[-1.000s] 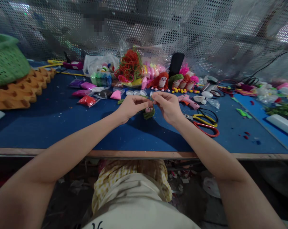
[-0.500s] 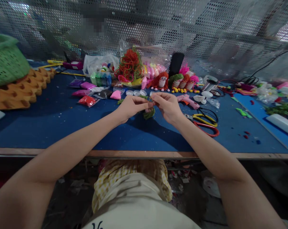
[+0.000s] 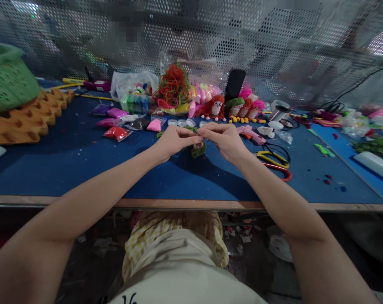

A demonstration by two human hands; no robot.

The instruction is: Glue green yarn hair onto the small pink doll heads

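My left hand and my right hand meet above the table with thumb and fingertips pinched together. Green yarn shows at the fingertips, and both hands seem closed on its strands. Just below the fingers is a small doll with green yarn hair, its head pointing toward me and much of it hidden by the hands. More ends of green strands stick out behind my left hand. Right of my right hand lies a pink glue gun, with yellow-handled pliers and a red-handled tool nearer me.
Finished yarn-haired dolls stand at the back beside a black phone and a tangle of orange yarn. Small clay packets lie left. A green basket sits on an egg tray. A blue board is at right.
My right hand has moved slightly left and its fingertips have closed up against my left hand's. Its wrist now covers the pliers' tips. The green-haired doll stays below the fingers.
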